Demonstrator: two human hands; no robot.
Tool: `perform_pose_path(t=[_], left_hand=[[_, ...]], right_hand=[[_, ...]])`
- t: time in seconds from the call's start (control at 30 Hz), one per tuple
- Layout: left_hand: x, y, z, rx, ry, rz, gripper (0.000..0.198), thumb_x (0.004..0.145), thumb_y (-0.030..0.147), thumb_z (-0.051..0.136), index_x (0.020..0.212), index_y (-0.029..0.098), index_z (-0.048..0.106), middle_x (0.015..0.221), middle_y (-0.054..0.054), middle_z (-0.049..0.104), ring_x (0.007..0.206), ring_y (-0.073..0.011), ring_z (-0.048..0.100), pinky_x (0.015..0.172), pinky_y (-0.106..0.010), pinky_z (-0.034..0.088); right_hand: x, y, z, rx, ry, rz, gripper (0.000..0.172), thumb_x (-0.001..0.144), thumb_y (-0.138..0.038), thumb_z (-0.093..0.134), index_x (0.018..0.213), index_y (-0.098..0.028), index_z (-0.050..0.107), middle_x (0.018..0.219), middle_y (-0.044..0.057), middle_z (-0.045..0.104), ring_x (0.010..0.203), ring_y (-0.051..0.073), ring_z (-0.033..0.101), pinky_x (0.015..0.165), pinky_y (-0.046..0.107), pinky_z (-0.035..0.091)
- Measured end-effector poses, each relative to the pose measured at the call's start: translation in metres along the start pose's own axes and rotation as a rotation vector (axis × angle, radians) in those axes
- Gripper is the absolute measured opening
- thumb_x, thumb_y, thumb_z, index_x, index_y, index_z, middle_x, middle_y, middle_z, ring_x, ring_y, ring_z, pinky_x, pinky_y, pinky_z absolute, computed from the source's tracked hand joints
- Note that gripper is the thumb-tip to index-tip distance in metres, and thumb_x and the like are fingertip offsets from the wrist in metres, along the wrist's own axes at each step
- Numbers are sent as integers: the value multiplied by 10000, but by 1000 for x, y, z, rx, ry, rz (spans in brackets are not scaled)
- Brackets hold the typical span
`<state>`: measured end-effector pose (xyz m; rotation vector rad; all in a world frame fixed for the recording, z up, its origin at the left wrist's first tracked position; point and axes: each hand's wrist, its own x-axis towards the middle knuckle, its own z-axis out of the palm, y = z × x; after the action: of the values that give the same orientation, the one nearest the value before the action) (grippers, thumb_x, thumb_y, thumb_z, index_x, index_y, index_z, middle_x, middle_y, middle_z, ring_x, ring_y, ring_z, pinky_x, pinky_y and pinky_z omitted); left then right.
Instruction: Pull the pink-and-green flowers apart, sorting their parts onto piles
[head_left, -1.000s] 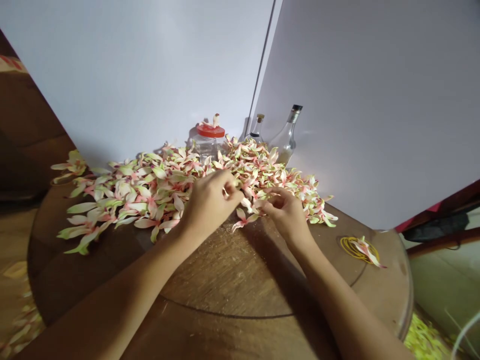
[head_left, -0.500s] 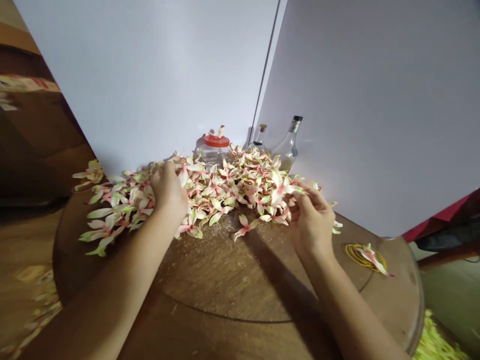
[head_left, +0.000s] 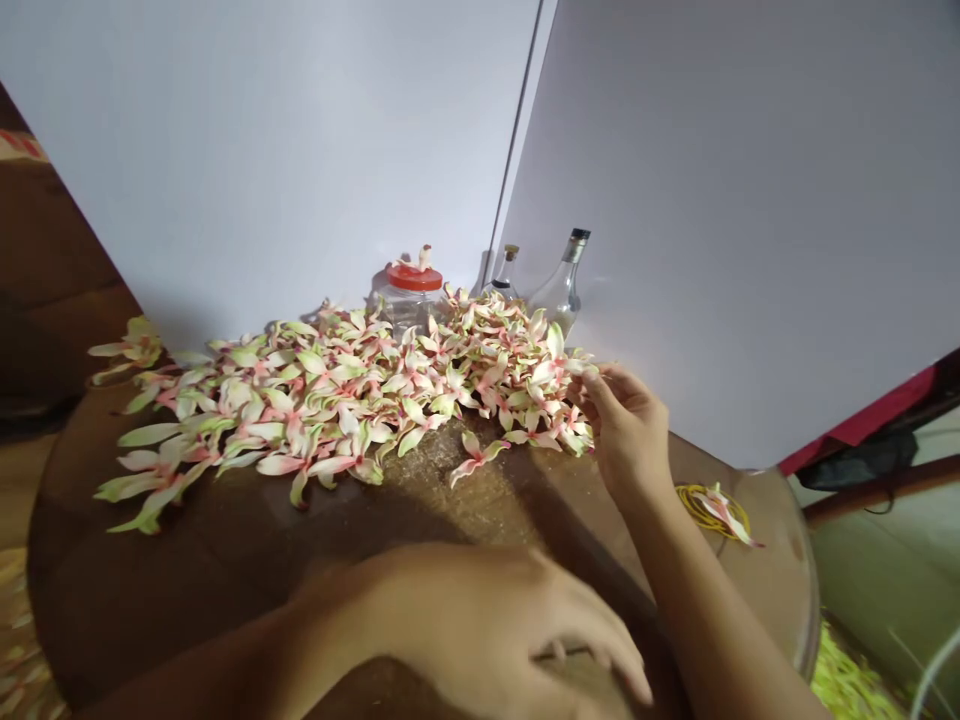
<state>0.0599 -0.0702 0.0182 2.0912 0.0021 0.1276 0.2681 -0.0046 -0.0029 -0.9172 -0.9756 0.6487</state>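
My right hand (head_left: 626, 430) is at the right end of the heap of blossoms (head_left: 337, 395), thumb and forefinger pinched on the petal of one blossom (head_left: 579, 367), so it is grasping, though lightly. My left hand (head_left: 480, 625) is close to me over the near part of the table, palm down, with the fingers loosely spread and slightly curled. It looks released, and I can see nothing in it, though the underside of the fingers is hidden.

The heap lies across the far half of the round wooden tabletop (head_left: 225, 570), spreading from the left edge to my right hand, and the blossoms overlap in a loose, shallow layer. A lone blossom (head_left: 474, 458) lies just on the near side of the heap. Each one looks very light and soft, with thin, narrow cream-green petals flushed pink towards the centre. I judge that they would bruise or tear if squeezed, and that a single petal gives a poor hold. The pink centre, where the petals join, looks like the firmest place to pinch, with only the fingertips.

Behind the heap stand a glass jar (head_left: 409, 305) with a red lid and, to its right, two clear glass bottles (head_left: 559, 295). To the right of my wrist, yellow rubber bands (head_left: 694, 508) lie on the table with a blossom (head_left: 724, 515) across them.
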Motion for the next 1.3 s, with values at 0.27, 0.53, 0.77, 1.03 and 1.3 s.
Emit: perform_pose_path(t=[0.27,0.53,0.77,1.03,1.3], left_hand=[[-21,-35,-54,733,953,-39,197,820,115,766,999,165,703,1005,-40,716,914,-160,664,870,-324,538],[-27,-46,-67,525,1013,-136,108,802,91,762,812,184,707,768,34,719,667,-88,623,634,-224,453],[-27,-45,-62,855,818,-213,176,941,145,497,875,162,659,863,-54,678,758,-147,600,669,-294,441],[-37,-46,-69,566,1238,-134,232,819,151,530,595,208,507,565,18,522,472,-89,411,459,-253,319],[-66,-43,-108,-160,2122,-98,265,801,188,561,594,206,396,565,34,375,492,-87,340,433,-237,276]], right_hand=[[-29,-17,27,-272,-609,64,148,847,-302,749,964,-218,715,899,28,755,819,160,703,763,293,554],[-39,-11,37,-193,-635,155,102,848,-264,729,927,-205,702,833,18,732,767,149,679,763,302,536],[-40,-8,38,-196,-622,173,169,831,-302,746,962,-205,701,831,19,745,758,155,695,760,310,549],[-27,1,25,-330,-417,132,314,762,-317,801,1011,-168,680,668,-7,703,605,141,655,599,270,512],[-9,8,9,-30,7,164,226,707,-275,831,871,-165,722,765,15,739,692,130,701,738,271,596]])
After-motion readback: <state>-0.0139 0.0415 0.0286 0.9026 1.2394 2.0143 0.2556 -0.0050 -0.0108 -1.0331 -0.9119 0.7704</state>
